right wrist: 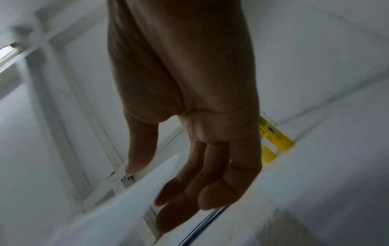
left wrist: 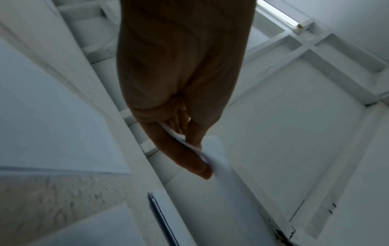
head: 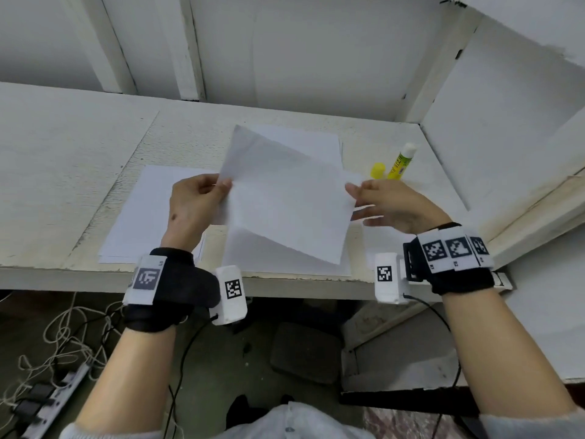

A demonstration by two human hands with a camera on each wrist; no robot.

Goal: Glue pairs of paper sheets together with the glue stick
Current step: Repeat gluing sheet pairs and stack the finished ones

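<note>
Above white table (head: 79,160), left fingers (head: 221,188) pinch sheet (head: 285,201); right fingers (head: 356,190) beside.

No text can be read anywhere. The glue stick (head: 399,163), right of centre in the head view, bears a yellow label with dark print too small to make out. The wristbands (head: 456,250) at lower left and lower right carry black-and-white square code markers with tiny, illegible digits beside them.
</note>
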